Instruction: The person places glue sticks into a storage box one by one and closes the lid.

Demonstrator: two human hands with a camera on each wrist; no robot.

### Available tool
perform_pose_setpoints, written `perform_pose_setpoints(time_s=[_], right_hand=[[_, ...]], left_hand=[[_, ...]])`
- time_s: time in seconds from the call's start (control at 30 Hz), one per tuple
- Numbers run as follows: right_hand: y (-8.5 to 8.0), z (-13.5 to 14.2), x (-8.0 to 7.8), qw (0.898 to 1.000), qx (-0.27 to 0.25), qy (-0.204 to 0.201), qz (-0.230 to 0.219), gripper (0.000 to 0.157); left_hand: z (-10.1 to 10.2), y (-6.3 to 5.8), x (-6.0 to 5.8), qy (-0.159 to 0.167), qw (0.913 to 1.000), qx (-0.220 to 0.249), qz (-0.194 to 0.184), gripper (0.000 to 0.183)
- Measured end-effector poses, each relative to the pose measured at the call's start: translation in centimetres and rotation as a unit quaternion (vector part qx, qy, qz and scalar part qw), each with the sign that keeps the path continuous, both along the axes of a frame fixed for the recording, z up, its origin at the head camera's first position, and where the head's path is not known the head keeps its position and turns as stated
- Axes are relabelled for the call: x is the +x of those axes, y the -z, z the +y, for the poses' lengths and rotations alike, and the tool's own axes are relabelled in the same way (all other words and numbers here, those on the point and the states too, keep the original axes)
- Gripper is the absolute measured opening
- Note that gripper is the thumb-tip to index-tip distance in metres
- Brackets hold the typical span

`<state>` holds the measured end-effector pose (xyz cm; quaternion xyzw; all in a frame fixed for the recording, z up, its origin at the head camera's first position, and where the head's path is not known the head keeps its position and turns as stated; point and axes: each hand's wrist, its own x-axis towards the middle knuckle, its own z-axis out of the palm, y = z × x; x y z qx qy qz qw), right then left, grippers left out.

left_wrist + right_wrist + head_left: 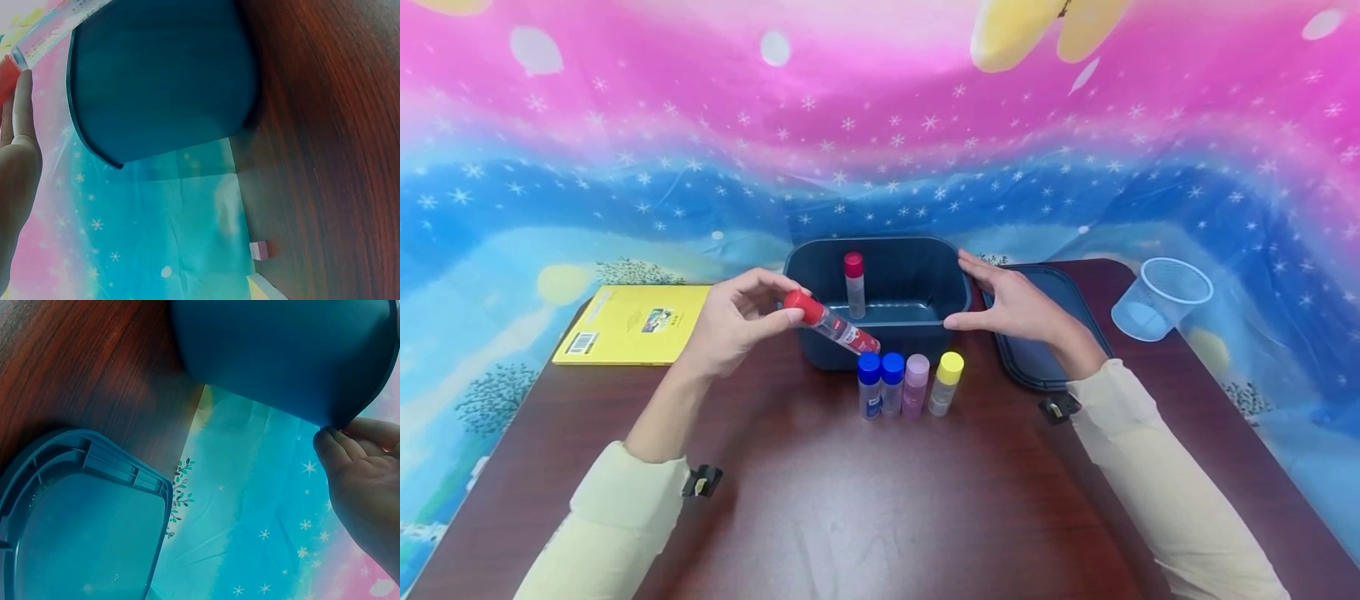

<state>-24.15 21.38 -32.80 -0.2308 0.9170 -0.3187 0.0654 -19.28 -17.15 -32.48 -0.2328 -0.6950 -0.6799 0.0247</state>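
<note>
My left hand (741,321) grips a red-capped glue stick (842,327) by its cap, between thumb and fingers. Its clear, labelled barrel slants down to the right across the front rim of a dark blue plastic box (831,354). Inside the box another glue stick with a red cap (853,283) stands upright. My right hand (1018,304) rests on the box's right end, thumb at the front corner and straight fingers at the back corner. Before the box stand two blue-capped glue sticks (880,387), a pink one (914,387) and a yellow-capped one (946,385).
A yellow book (625,325) lies left of the box. On the right is the box's dark blue lid (1048,308), partly under my right forearm, and a white mesh cup (1157,304) beyond it. Behind the brown table (820,517) hangs a patterned cloth (880,150).
</note>
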Motion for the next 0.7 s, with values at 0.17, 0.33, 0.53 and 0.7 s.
perform_pose_setpoints(time_s=[0.17, 0.33, 0.53, 0.7], right_hand=[[0.1, 0.0, 0.0, 1.0, 0.002, 0.003, 0.001, 0.098], [0.0, 0.0, 0.0, 1.0, 0.001, 0.0, 0.0, 0.099], [0.0, 0.0, 0.1, 1.0, -0.001, 0.0, 0.001, 0.098], [0.0, 0.0, 0.0, 1.0, -0.002, 0.0, 0.0, 0.098]], left_hand=[[0.1, 0.1, -0.1, 0.016, 0.9974, 0.069, -0.015, 0.025], [0.2, 0.0, -0.1, 0.021, 0.9909, 0.13, -0.024, 0.025], [0.7, -0.2, -0.5, 0.012, 0.9849, 0.172, -0.019, 0.024], [1.3, -0.5, -0.8, 0.0, 0.9811, 0.192, -0.021, 0.026]])
